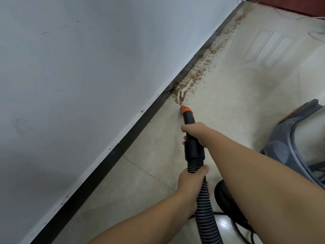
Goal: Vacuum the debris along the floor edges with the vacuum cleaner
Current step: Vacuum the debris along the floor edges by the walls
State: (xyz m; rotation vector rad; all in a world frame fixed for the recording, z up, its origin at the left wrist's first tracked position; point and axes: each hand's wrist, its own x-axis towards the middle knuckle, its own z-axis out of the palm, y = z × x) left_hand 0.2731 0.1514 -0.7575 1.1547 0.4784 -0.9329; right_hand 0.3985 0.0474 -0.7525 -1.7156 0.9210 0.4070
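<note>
A trail of brown debris [193,76] lies on the beige tiled floor along the black skirting board [133,132], running up to the far corner. The vacuum's black nozzle with an orange tip [186,110] touches the floor at the near end of the trail. My right hand [197,133] grips the rigid black tube just behind the nozzle. My left hand [190,182] grips the ribbed black hose [204,208] lower down. Between the nozzle and me the floor strip by the skirting shows no debris.
A white wall [70,67] fills the left side. The grey vacuum body [288,145] stands on the right, with a black wheel [226,196] and a black cable [239,228] near my right forearm. A dark red door or furniture edge [290,6] sits at the far end.
</note>
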